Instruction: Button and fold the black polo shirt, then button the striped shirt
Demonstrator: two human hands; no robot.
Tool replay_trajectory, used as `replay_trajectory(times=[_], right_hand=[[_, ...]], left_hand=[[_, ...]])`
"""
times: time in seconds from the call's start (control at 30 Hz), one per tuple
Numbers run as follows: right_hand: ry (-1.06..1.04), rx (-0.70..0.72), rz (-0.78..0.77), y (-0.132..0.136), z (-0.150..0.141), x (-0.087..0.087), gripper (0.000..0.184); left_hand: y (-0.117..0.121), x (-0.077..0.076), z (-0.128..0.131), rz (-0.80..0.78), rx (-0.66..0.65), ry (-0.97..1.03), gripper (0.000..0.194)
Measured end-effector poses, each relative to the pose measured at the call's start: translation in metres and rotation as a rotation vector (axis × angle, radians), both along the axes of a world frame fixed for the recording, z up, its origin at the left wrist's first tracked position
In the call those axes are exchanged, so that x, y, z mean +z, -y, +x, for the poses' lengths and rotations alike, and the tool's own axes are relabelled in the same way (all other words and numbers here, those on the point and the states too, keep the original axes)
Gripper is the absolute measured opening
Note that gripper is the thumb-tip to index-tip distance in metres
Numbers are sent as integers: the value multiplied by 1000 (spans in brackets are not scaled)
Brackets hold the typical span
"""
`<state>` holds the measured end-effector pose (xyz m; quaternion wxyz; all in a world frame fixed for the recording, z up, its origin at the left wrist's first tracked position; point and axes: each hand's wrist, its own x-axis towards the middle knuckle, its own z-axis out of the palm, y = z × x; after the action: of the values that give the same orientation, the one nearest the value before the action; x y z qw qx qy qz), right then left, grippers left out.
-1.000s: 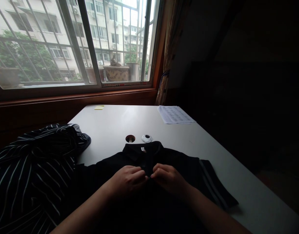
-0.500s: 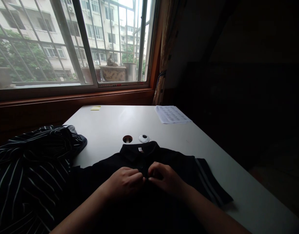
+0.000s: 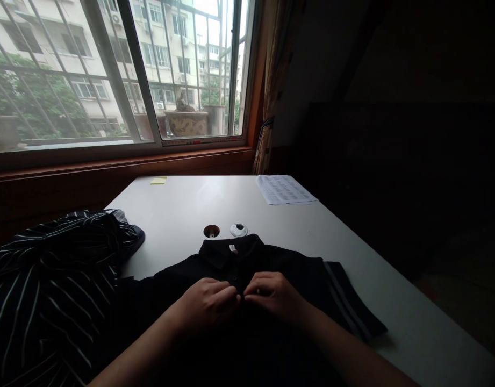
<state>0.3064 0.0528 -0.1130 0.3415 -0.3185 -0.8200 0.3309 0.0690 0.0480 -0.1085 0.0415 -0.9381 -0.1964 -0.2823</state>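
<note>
A black collared shirt (image 3: pixel 287 263) lies spread face up on the white table, its collar toward the window and a small white label inside the neck. The sleeve on the right carries grey stripes. My left hand (image 3: pixel 209 303) is closed, pinching the front placket just below the collar. Close beside it, my right hand (image 3: pixel 275 295) pinches the same placket with thumb and forefinger. The fingertips of both hands nearly meet. A button shows faintly above them; what lies between the fingertips is too dark and small to make out.
A heap of dark striped cloth (image 3: pixel 49 279) lies at the left. Beyond the collar are a round hole (image 3: pixel 211 231) in the table (image 3: pixel 183 204) and a round cover (image 3: pixel 238 230). Printed sheets (image 3: pixel 285 190) and a yellow note (image 3: pixel 158 180) lie along the far edge, below a barred window.
The fingers of my right hand have drawn closer together and flatter over the placket. My left hand has barely moved, and the shirt stays in place.
</note>
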Motion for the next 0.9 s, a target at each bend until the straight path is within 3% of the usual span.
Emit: replay_trajectory(times=[0.9], right_hand=[[65, -88, -485, 4, -4, 25, 16]], left_hand=[[5, 11, 0, 30, -30, 12, 17]])
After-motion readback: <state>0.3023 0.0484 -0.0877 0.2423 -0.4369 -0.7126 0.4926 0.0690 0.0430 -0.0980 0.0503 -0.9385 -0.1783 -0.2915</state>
